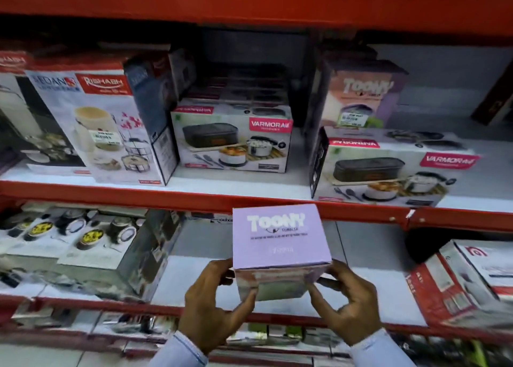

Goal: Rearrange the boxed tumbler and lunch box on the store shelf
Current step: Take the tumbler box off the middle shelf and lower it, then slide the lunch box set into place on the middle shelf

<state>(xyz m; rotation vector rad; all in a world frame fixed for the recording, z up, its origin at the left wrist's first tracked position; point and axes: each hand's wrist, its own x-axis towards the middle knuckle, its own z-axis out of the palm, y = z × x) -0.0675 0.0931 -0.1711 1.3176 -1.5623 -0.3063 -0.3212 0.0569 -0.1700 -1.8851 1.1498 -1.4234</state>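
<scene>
I hold a lilac Toony tumbler box [280,239] in front of the shelves, its top face tilted toward me. My left hand [213,308] grips its lower left corner and my right hand [344,303] grips its lower right side. On the upper shelf [194,197], a Varmora lunch box carton [231,137] stands in the middle, set back. A second Varmora lunch box carton [388,169] sits at the right near the front edge. Behind that carton stands another Toony tumbler box [361,94].
A tall Rishabh Sedan tiffin box [97,125] leans at the left of the upper shelf. The lower shelf holds boxed containers [83,244] at left and red-and-white cartons [458,280] at right, with bare white shelf between them behind the held box.
</scene>
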